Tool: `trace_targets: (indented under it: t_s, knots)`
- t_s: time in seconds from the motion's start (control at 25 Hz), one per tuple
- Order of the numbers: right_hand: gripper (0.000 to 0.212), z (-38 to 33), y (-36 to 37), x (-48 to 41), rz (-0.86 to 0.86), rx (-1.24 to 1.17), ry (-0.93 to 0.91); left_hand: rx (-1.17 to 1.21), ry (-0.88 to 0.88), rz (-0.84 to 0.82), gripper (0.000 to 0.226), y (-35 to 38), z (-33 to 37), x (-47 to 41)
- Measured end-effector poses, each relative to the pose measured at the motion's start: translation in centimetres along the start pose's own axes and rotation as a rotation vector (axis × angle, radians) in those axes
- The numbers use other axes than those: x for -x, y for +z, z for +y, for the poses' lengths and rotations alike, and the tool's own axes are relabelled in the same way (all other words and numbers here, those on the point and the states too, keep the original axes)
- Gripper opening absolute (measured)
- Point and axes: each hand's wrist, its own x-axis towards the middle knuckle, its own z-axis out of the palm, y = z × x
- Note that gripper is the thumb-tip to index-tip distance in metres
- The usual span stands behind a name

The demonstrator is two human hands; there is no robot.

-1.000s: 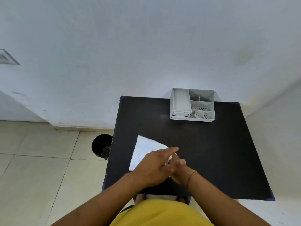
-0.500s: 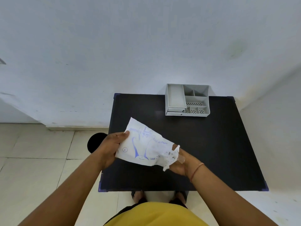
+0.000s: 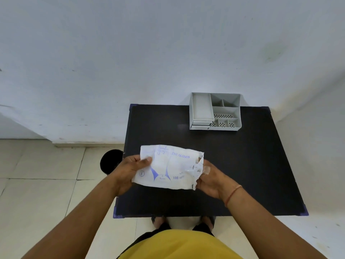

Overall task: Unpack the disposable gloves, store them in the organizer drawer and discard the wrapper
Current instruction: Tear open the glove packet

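A white glove packet (image 3: 168, 168), printed in blue with the word "GLOVES", is held above the near left part of a black table (image 3: 242, 165). Its left end is pinched by the left hand (image 3: 130, 170), thumb laid on top and fingers curled beneath. The torn right end is gripped by the right hand (image 3: 211, 179), fingers closed on the ragged plastic. A grey organizer (image 3: 215, 111) with its small drawers shut is seen at the table's far edge, against the wall. A black bin (image 3: 110, 161) is seen on the tiled floor, just left of the table.
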Motion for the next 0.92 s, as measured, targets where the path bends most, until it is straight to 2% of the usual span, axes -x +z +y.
trace_targets:
  t_s: [0.08, 0.2, 0.28, 0.44, 0.56, 0.72, 0.92]
  knots:
    - [0.020, 0.5, -0.1, -0.9, 0.033, 0.007, 0.027, -0.055, 0.022, -0.021, 0.022, 0.0, -0.2, -0.5]
    - [0.027, 1.6, -1.3, -2.3, 0.204, 0.066, 0.045, 0.058, 0.023, 0.063, 0.024, -1.2, -0.6, -1.6]
    - [0.033, 1.3, -2.5, -1.9, 0.270, 0.059, 0.050, 0.045, -0.007, 0.106, 0.026, -2.4, -1.1, -2.2]
    - [0.034, 0.6, -3.7, -1.3, 0.287, 0.070, 0.033, -0.083, -0.030, 0.135, 0.027, -2.3, -2.3, -3.0]
    - [0.034, 0.8, -3.7, -1.8, 0.298, -0.073, 0.038, -0.091, 0.007, 0.217, 0.023, -1.8, -2.9, -3.5]
    - [0.035, 0.2, -4.1, -2.0, 0.364, -0.326, 0.043, -0.230, 0.072, 0.254, 0.028, -2.4, -2.9, -4.2]
    - [0.039, -1.2, -6.3, -0.4, 0.355, -0.052, 0.102, -0.288, 0.101, 0.299, 0.029, -4.0, -2.5, -4.4]
